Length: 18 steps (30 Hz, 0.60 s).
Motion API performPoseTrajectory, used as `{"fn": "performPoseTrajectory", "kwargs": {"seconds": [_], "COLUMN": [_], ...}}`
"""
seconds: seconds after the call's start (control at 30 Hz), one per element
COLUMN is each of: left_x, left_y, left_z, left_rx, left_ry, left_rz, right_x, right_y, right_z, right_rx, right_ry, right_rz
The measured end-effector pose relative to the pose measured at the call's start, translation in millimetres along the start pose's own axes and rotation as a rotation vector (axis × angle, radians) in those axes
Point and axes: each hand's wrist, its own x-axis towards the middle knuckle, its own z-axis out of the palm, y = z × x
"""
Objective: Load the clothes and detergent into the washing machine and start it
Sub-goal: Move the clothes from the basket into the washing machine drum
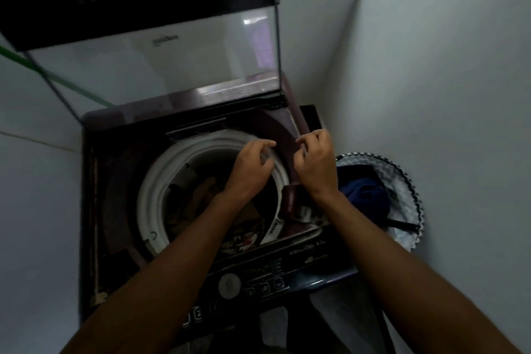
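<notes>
The left hand (253, 165) hovers over the far right rim of the tub, fingers loosely curled and spread, with nothing visibly held. The right hand (316, 165) is just beside it, over the dark maroon top deck at the machine's right edge; its fingers are curled inward, and whether they pinch anything small cannot be told from this view. The two hands are close together but apart.

Below them is the top-loading washing machine with dark maroon body (115, 181), its tinted glass lid (161, 66) standing raised at the back. Inside the white plastic tub ring (149, 187), a heap of brown and patterned clothes (207, 204) already lies in the drum. A small dark maroon compartment (291, 198), perhaps the detergent drawer, sits at the right front corner of the opening, near the right wrist. Along the front edge runs the black control panel with a round grey dial (229, 284) and a row of small buttons.

To the right of the machine, against the pale wall, stands a round laundry basket with a black-and-white zigzag rim (408, 181), holding dark blue fabric (365, 192).

Loading appears partly done, since garments remain in the basket. The next move likely calls for reaching right for the blue fabric, or for adding detergent; no detergent container is visible.
</notes>
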Motion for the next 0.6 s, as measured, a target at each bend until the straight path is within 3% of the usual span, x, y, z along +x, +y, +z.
{"fn": "performPoseTrajectory", "kwargs": {"seconds": [0.2, 0.3, 0.43, 0.6], "left_x": [23, 36, 49, 68], "left_y": [50, 70, 89, 89], "left_z": [62, 90, 136, 191], "left_rx": [0.004, 0.071, 0.170, 0.280], "left_ry": [-0.068, -0.136, -0.333, -0.555], "left_rz": [0.262, 0.340, 0.337, 0.214], "right_x": [-19, -30, -38, -41], "right_y": [103, 152, 203, 253], "right_z": [-34, -41, -39, -17], "right_rx": [0.040, 0.024, 0.015, -0.062], "right_ry": [0.000, -0.102, -0.297, -0.533], "right_rz": [0.347, 0.522, 0.673, 0.760]}}
